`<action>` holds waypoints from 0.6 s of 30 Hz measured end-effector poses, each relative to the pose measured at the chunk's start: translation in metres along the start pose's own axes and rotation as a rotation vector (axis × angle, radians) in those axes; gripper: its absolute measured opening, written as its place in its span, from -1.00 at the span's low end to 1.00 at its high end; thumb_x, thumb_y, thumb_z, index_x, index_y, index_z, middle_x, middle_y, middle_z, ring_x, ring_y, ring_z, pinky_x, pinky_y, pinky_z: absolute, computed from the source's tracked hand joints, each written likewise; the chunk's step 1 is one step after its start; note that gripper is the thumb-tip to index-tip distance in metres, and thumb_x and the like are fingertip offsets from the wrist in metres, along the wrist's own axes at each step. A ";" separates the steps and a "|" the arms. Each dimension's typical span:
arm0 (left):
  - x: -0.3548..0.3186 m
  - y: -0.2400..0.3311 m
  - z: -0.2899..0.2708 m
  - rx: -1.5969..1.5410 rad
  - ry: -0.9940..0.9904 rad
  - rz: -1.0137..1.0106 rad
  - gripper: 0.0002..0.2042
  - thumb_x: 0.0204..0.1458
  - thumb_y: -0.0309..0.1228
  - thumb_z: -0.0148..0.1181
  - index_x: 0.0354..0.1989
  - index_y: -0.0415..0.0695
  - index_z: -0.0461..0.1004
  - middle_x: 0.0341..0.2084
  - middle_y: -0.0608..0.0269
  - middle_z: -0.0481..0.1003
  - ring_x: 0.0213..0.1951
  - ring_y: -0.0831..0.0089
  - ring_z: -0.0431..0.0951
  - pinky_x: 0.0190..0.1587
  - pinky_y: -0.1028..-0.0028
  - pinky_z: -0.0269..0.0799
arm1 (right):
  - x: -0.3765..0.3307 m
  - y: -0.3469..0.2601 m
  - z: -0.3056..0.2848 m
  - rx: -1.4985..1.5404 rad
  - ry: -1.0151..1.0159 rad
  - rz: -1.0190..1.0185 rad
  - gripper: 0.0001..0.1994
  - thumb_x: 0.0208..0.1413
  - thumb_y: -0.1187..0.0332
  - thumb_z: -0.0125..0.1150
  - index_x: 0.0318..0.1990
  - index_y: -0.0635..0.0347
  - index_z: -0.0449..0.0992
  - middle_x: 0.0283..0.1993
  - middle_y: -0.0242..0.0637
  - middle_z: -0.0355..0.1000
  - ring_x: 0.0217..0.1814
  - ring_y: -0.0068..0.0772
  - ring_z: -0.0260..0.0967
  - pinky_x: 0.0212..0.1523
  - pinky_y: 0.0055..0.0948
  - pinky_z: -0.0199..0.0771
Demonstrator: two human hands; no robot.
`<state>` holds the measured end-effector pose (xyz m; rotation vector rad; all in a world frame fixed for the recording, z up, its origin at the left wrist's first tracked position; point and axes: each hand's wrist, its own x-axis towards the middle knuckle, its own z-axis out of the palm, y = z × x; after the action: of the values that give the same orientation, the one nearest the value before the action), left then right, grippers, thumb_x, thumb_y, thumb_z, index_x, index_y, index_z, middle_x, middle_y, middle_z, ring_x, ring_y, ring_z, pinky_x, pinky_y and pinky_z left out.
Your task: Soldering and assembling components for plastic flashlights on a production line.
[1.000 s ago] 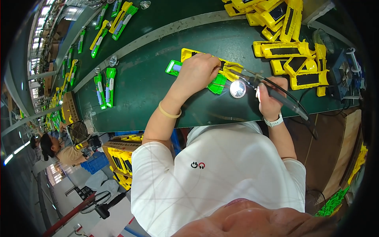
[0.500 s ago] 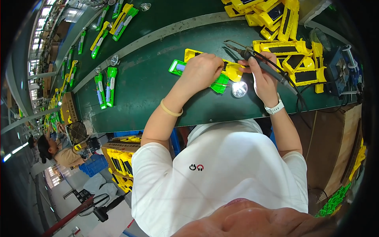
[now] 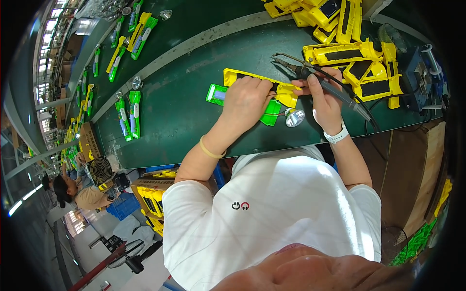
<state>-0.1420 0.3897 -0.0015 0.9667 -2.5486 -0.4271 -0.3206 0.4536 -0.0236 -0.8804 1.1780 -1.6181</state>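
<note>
On the green bench, my left hand (image 3: 246, 101) is closed at the middle of a yellow casing half (image 3: 289, 97) with a black strip. Its fingertips are partly hidden, so what exactly they pinch is unclear. Beneath that hand lies a green casing half (image 3: 270, 114) with a pale purple cylinder inside. A round silver reflector (image 3: 294, 118) hangs off it by thin wires. My right hand (image 3: 326, 101) grips a soldering iron (image 3: 338, 93), its tip pointing up and left, away from the casings. Thumb and fingertips of this hand touch the yellow casing's right end.
Yellow casings (image 3: 374, 88) pile up at the right, beside a blue soldering station (image 3: 410, 80). Two green casings with reflectors (image 3: 134, 114) lie left; more line the far-left bench (image 3: 141, 39). The iron's black cable (image 3: 374, 121) drops over the front edge. A co-worker (image 3: 90, 196) sits far left.
The view has shifted slightly. The reflector has tilted and its face points more to the right. Both hands keep their places at the casings, and the iron stays in my right hand.
</note>
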 end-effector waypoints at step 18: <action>-0.029 -0.031 -0.041 -0.954 0.144 -0.634 -0.89 0.00 -0.61 0.14 -0.28 -0.26 0.45 -0.40 0.17 0.54 -0.44 0.48 0.55 -0.42 0.53 0.48 | -0.008 -0.007 0.018 0.049 -0.009 0.033 -0.71 0.05 0.56 0.15 -0.18 0.24 0.13 -0.40 -0.28 0.32 -0.53 -0.64 0.31 -0.49 -0.67 0.38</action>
<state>-0.0863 0.3807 0.0145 1.2670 -1.5050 -1.4901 -0.3040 0.4564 -0.0120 -0.8319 1.1364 -1.6079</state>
